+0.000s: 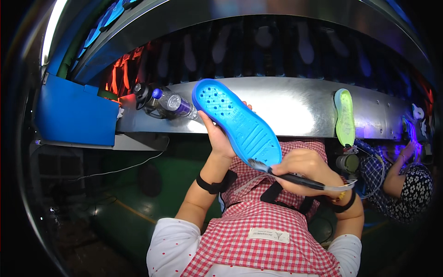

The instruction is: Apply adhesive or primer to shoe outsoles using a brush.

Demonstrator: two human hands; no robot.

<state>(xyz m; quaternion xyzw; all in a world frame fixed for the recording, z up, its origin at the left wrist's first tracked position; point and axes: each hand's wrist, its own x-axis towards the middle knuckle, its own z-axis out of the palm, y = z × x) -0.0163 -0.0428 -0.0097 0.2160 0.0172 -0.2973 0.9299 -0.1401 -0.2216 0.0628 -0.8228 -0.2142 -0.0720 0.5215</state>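
My left hand (220, 138) grips a bright blue shoe sole (240, 122) from its left side, holding it tilted above my lap at the bench's near edge. Holes and ridges mark the face turned up to me. In my right hand (304, 167) is a black-handled brush (300, 180), closed in the fingers. Its bristles (259, 165) are at the sole's lower end, and a clear tube runs off the handle's other end past my wrist. Some fingers of my left hand are hidden behind the sole.
A metal bench ledge (295, 104) runs across in front of me. A plastic bottle (177, 104) and a dark-lidded jug (145, 99) stand at left. A yellow-green sole (344, 117) lies at right. Behind is a dark conveyor (286, 46) with soles. Another person (406, 189) works at far right.
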